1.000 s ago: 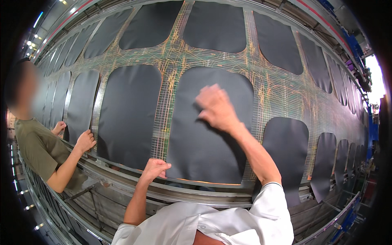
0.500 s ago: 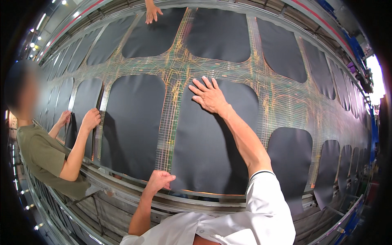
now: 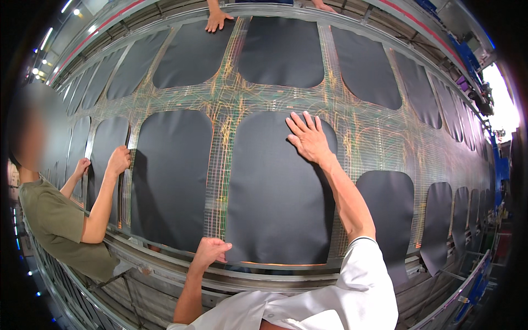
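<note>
A large black sheet [image 3: 278,192] with rounded far corners lies in front of me on a surface covered with fine coloured grid lines. My right hand [image 3: 309,137] rests flat on its far right part, fingers spread. At the sheet's near left corner, my left hand [image 3: 212,252] is closed in a pinch on the edge; the fingertips are partly hidden. A thin orange line shows along the near edge.
More black sheets [image 3: 173,176] lie in two rows to both sides. At left a co-worker [image 3: 66,231] pinches a sheet's edge with both hands. Across the table another person's hand [image 3: 219,21] touches a far sheet. A metal rail [image 3: 264,283] runs along the near side.
My right hand has slid rightward across the sheet, still flat. My left hand stays at the near left corner. The hand across the table has shifted right, and a second one shows there.
</note>
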The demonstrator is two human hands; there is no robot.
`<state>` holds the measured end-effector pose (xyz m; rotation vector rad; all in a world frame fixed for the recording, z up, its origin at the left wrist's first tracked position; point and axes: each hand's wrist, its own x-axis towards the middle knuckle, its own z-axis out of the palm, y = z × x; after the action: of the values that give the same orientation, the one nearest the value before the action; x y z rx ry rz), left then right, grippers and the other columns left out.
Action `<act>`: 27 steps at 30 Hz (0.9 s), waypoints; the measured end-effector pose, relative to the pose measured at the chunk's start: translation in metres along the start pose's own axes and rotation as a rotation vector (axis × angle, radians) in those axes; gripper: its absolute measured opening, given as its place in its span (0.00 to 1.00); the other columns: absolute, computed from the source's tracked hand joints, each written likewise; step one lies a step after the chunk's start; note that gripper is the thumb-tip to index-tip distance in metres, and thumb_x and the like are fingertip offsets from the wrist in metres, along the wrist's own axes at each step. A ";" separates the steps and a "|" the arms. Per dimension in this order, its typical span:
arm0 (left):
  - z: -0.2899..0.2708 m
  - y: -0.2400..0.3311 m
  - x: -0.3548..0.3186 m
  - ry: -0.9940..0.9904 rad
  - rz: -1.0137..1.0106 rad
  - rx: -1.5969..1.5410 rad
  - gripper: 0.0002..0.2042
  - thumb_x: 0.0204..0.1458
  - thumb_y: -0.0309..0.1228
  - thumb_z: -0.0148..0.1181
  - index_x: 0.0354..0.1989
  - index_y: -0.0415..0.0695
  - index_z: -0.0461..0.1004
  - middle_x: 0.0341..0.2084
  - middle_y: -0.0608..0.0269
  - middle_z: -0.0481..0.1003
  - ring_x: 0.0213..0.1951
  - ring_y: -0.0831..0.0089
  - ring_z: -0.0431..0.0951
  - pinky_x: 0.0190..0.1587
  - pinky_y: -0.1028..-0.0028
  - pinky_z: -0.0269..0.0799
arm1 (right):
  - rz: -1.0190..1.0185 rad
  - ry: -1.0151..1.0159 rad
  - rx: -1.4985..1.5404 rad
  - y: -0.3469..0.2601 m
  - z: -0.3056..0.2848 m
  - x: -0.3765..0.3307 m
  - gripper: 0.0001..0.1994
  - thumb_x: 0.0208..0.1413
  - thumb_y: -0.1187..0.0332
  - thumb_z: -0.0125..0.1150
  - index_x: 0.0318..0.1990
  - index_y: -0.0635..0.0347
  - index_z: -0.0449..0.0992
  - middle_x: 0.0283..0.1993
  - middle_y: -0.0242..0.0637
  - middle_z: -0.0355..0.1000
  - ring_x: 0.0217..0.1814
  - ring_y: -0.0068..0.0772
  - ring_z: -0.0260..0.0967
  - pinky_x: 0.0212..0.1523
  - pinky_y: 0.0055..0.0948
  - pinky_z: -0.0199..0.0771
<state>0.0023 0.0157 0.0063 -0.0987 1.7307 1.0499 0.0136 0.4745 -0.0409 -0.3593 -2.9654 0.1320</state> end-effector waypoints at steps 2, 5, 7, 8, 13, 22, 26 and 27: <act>-0.001 -0.005 0.000 0.010 -0.015 0.034 0.11 0.51 0.32 0.68 0.24 0.36 0.78 0.16 0.66 0.73 0.19 0.80 0.74 0.24 0.75 0.79 | -0.035 -0.004 0.032 -0.030 0.002 -0.020 0.29 0.67 0.46 0.41 0.72 0.43 0.57 0.77 0.30 0.47 0.80 0.48 0.36 0.76 0.54 0.33; -0.003 -0.008 0.001 0.031 -0.012 0.040 0.11 0.52 0.31 0.68 0.23 0.38 0.78 0.16 0.67 0.73 0.19 0.80 0.74 0.24 0.76 0.78 | -0.156 -0.045 0.045 -0.033 -0.006 -0.042 0.28 0.67 0.46 0.42 0.72 0.41 0.57 0.77 0.30 0.47 0.80 0.47 0.36 0.76 0.53 0.32; -0.002 -0.009 -0.001 0.025 -0.003 0.015 0.11 0.52 0.31 0.68 0.23 0.39 0.78 0.15 0.68 0.72 0.19 0.81 0.73 0.23 0.77 0.76 | -0.129 -0.074 -0.028 -0.004 -0.009 -0.041 0.28 0.67 0.47 0.43 0.71 0.40 0.58 0.77 0.29 0.48 0.80 0.47 0.36 0.76 0.52 0.33; -0.001 -0.007 -0.002 0.009 0.006 -0.003 0.11 0.52 0.32 0.68 0.23 0.39 0.78 0.15 0.68 0.72 0.19 0.81 0.73 0.23 0.77 0.75 | -0.062 -0.053 0.009 0.012 -0.011 -0.039 0.27 0.67 0.47 0.41 0.71 0.39 0.59 0.77 0.29 0.49 0.80 0.46 0.37 0.76 0.52 0.33; -0.009 -0.027 -0.004 0.024 0.109 0.002 0.10 0.52 0.32 0.67 0.29 0.36 0.79 0.21 0.64 0.76 0.23 0.79 0.77 0.29 0.75 0.79 | 0.152 -0.010 -0.029 0.019 -0.009 -0.037 0.28 0.68 0.47 0.39 0.72 0.44 0.56 0.78 0.33 0.46 0.79 0.51 0.37 0.76 0.53 0.32; 0.024 0.031 -0.046 0.789 0.828 0.486 0.20 0.52 0.22 0.60 0.56 0.35 0.71 0.47 0.46 0.75 0.51 0.56 0.77 0.52 0.64 0.73 | 0.193 0.014 0.242 -0.127 -0.005 -0.107 0.40 0.61 0.47 0.54 0.71 0.68 0.53 0.77 0.56 0.40 0.78 0.67 0.34 0.73 0.61 0.36; 0.077 0.096 0.008 0.282 1.136 0.888 0.31 0.52 0.31 0.63 0.65 0.37 0.62 0.66 0.43 0.59 0.69 0.43 0.55 0.69 0.48 0.49 | 0.216 0.125 0.137 -0.099 -0.002 -0.069 0.33 0.63 0.50 0.52 0.71 0.56 0.57 0.77 0.44 0.46 0.77 0.66 0.38 0.72 0.63 0.39; 0.093 0.112 0.030 0.203 1.150 0.995 0.32 0.53 0.35 0.61 0.67 0.38 0.59 0.68 0.44 0.56 0.70 0.43 0.51 0.69 0.46 0.45 | 0.299 0.171 0.110 -0.087 0.002 -0.057 0.31 0.63 0.51 0.51 0.70 0.54 0.59 0.76 0.42 0.48 0.77 0.65 0.38 0.72 0.63 0.39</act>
<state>-0.0018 0.1596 0.0439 1.6071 2.3290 0.7718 0.0477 0.3766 -0.0418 -0.7558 -2.7058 0.2814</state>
